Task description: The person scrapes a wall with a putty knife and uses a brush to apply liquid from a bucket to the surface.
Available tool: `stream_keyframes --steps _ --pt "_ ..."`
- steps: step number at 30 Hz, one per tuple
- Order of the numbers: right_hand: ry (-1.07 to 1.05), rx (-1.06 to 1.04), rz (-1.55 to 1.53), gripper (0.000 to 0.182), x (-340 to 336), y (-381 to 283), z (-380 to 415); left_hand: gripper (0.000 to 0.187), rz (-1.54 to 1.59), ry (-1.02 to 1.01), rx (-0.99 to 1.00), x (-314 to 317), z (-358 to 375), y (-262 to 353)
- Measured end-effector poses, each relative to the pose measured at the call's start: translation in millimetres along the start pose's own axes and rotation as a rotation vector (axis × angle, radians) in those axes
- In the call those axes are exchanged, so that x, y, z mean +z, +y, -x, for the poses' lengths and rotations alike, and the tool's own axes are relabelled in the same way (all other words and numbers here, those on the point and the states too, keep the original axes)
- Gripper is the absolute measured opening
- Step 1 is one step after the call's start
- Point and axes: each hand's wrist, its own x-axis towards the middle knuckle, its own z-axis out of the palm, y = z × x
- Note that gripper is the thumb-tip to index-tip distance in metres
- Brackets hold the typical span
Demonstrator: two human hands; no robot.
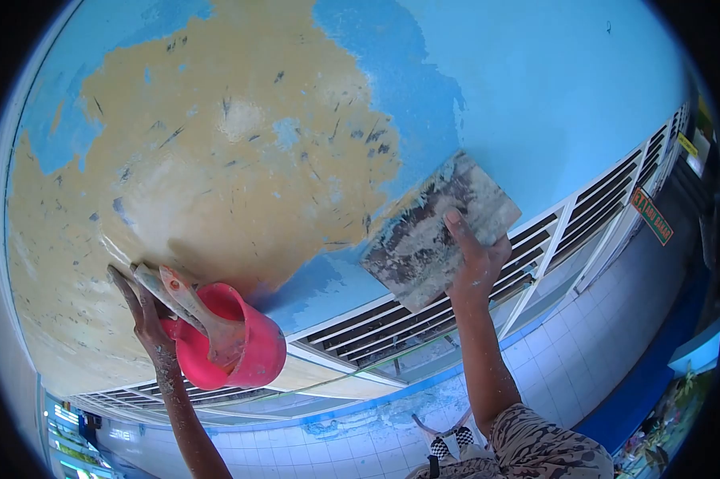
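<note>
My right hand [476, 255] grips a rectangular, stained board [432, 227], its thumb lying across the face. The board is tilted in front of the blue part of the wall [527, 96]. At the lower left, my left hand [148, 315] is at a pink bucket [264, 347], its fingers stretched towards the tan, patchy wall surface [240, 176]. A scraper-like tool with a worn handle [186, 297] leans out of the bucket beside those fingers. How the hand bears the bucket is partly hidden.
White louvred vents [376, 339] run below the painted wall. Lower down are white tiles [551, 351]. A green and orange sign [652, 215] hangs at the right, and plants [663, 435] show at the lower right.
</note>
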Motion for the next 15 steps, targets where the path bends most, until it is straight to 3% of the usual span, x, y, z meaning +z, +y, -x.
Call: stream_keyframes --steps 3,5,6,10,13,14,15 --pt "-0.067 -0.028 -0.091 0.056 14 -3 5 0.066 -0.033 0.068 0.057 -1 -11 16" --pt "-0.068 -0.181 0.121 0.055 22 3 -6 0.066 -0.075 0.098 0.162 0 -11 12" --pt "-0.088 -0.103 -0.034 0.056 39 -11 -5 0.066 -0.077 0.089 0.157 0 -11 14" --pt "-0.060 -0.049 -0.088 0.048 30 -7 16 0.069 -0.013 0.051 0.039 -3 -7 17" --pt "-0.026 -0.050 -0.105 0.055 39 -1 22 0.072 0.054 0.033 -0.003 -3 -10 23" --pt "-0.035 -0.201 0.144 0.054 45 4 16 0.073 0.047 0.028 -0.001 -3 -10 24" --pt "-0.033 -0.195 0.147 0.054 46 3 16 0.075 0.038 0.024 -0.003 -5 -9 25"
